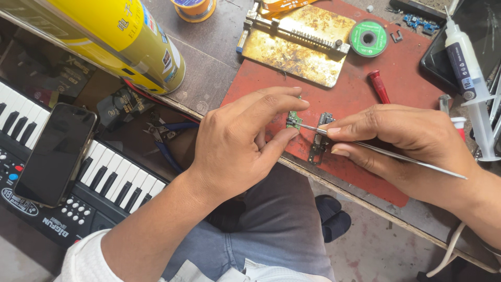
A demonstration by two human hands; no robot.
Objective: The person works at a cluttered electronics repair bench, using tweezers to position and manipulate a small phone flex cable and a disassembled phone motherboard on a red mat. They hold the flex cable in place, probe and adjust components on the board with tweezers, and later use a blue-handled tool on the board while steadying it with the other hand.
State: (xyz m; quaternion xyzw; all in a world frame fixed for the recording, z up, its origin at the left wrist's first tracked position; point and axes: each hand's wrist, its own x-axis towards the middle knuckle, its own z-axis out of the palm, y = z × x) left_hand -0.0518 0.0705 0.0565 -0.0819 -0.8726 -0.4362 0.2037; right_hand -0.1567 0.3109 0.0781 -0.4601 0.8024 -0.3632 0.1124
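The left hand (237,143) pinches a small green circuit board (294,119) between thumb and forefinger, pinning it to the red mat (396,78) so it cannot shift under the tool. The right hand (404,141) is closed around thin metal tweezers (386,153), gripped like a pen, with the long shaft trailing back over the wrist and the tips reaching across to the board's edge; whether they touch it or stop just short cannot be told. Directly under the right hand's fingertips lies a second, darker metal part (319,142), flat on the mat and close to the near edge of the surface (209,62). Beyond both hands sits a brass-coloured board holder (300,44), with a green solder-wick spool (368,38) and a red-handled tool (379,86) just past the right hand, all within reach. Farther to that hand's outer side a white syringe (467,68) lies at an angle. Off the left hand's outer side a large yellow can (117,36) lies on its side, and below the surface a dark phone (55,154) rests on a small keyboard (104,183).
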